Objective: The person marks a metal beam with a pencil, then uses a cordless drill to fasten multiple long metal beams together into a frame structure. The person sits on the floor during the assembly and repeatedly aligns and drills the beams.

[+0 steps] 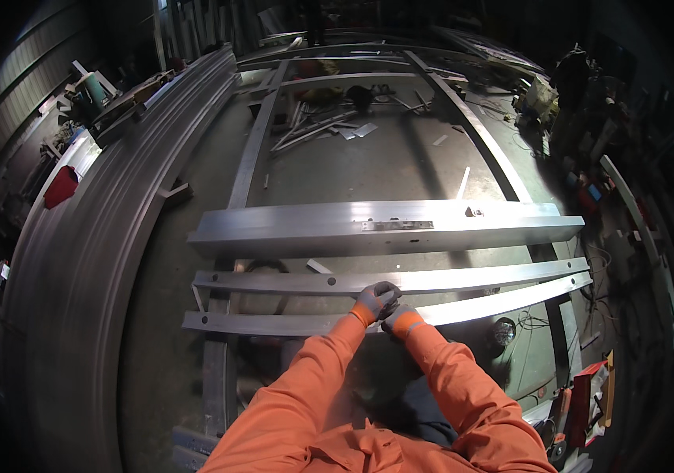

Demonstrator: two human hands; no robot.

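My left hand (381, 298), in a grey glove, is closed in front of me, its fingers drawn together. Just below and to its right is my right hand (397, 317), also gloved and closed. Whatever small thing they may hold between them is too dark to make out. Both are over a pair of long metal rails, the far rail (289, 281) and the near rail (487, 307), which have round holes along them. Beyond these lies a wide aluminium beam (289, 222) with a cut slot and small openings in its face.
Long stacked metal profiles (92, 260) run along the left, with a red cloth (61, 188) on them. Supporting bars (258, 150) stretch away beneath the beam. Metal offcuts (317, 130) litter the floor ahead. A red box (587, 394) and cables stand at the right.
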